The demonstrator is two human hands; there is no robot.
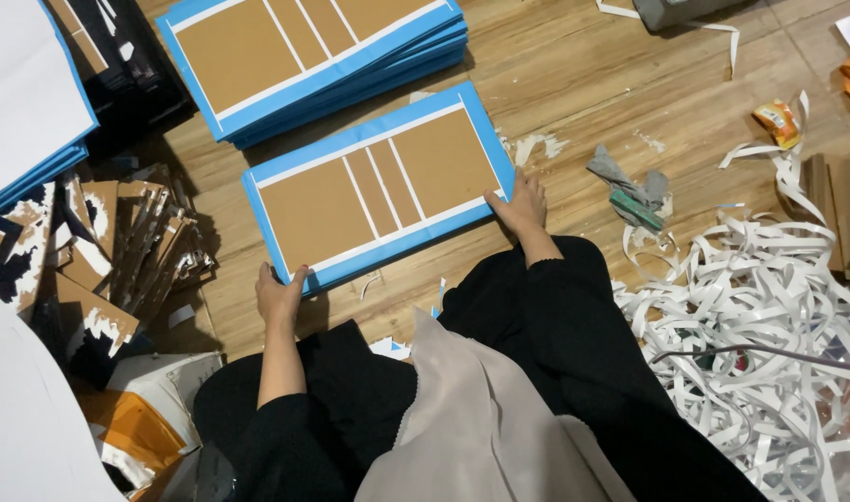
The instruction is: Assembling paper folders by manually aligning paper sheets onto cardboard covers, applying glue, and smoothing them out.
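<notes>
Both hands press flat on the blue-edged board cover (380, 189) on the wooden floor: left hand (278, 296) at its near corner, right hand (521, 204) at its right edge. Beyond lies a finished stack (313, 56); peeled white strips (760, 307) heap rightward.

Blue-edged stack (313, 56) cut off at top edge; white sheet (20, 84) cropped left.
</notes>
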